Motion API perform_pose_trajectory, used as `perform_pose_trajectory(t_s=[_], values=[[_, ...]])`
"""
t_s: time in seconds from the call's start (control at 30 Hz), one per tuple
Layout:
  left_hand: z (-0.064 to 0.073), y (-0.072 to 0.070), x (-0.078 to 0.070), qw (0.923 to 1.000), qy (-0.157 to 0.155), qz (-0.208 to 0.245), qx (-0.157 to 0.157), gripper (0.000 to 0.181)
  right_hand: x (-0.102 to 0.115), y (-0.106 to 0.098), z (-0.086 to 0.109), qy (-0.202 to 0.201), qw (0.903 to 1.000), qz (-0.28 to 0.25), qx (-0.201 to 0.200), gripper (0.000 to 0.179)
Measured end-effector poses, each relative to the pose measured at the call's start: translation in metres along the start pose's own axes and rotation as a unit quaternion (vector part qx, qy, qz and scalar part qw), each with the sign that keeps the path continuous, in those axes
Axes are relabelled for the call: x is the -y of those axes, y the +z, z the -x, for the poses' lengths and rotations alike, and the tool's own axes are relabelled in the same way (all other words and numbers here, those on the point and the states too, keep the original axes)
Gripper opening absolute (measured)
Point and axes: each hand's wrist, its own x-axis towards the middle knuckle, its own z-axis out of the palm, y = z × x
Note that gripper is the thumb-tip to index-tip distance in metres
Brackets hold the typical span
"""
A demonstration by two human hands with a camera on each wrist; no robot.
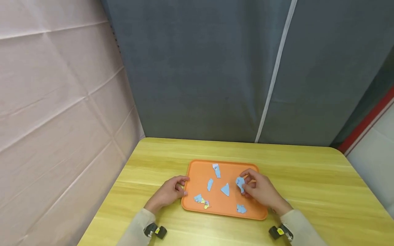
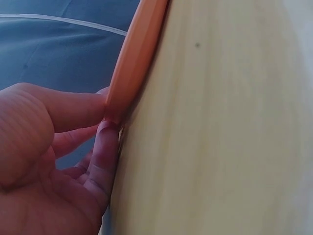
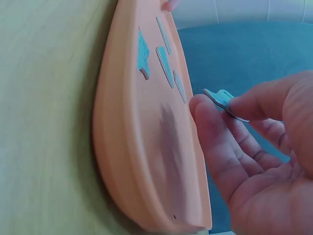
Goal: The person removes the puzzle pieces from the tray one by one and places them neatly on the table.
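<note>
An orange tray (image 1: 197, 209) lies on the table. Over its right side my right hand (image 1: 261, 189) pinches a light blue puzzle piece (image 1: 239, 183) between thumb and fingers; in the right wrist view this thin flat piece (image 3: 222, 99) is above the tray floor. My left hand (image 1: 169, 192) holds the tray's left edge, with thumb and finger at the orange rim (image 2: 132, 63) in the left wrist view. Flat on the tray are a triangular blue piece (image 1: 225, 189), a narrow blue piece (image 1: 210, 185), a blue-and-white piece (image 1: 217, 171) and a ragged blue piece (image 1: 241, 208).
Near the tray's front left lies a blue piece (image 1: 198, 198) against a yellow-and-purple piece (image 1: 205, 204). The wooden table (image 1: 154, 153) reaches back to a dark grey curtain (image 1: 197, 75). Pale creased cloth (image 1: 61, 102) hangs along the left side.
</note>
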Motion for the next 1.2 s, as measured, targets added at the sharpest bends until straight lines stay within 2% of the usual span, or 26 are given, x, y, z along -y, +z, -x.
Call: perform_pose_trajectory(t_s=[0.3,0.5,0.7,0.93,1.2], values=[[-0.001,0.001,0.0,1.0,-0.001,-0.005,-0.003,0.047,0.004,-0.007,0.011,0.014,0.9995,-0.004,-0.028,0.031],[-0.002,0.002,-0.003,1.0,0.003,-0.003,-0.001,0.048,0.005,-0.015,0.021,-0.008,0.9991,-0.005,-0.042,0.034],[-0.001,0.002,-0.005,1.0,0.002,-0.003,0.001,0.049,0.004,-0.024,0.03,-0.004,0.999,-0.01,-0.043,0.036],[0.0,0.001,-0.002,1.0,0.003,-0.003,0.0,0.049,-0.004,-0.037,0.041,-0.016,0.9984,0.029,-0.045,0.035],[0.004,0.0,0.0,1.0,-0.003,0.004,0.004,0.048,-0.007,-0.045,0.057,-0.036,0.9969,0.044,-0.055,0.032]])
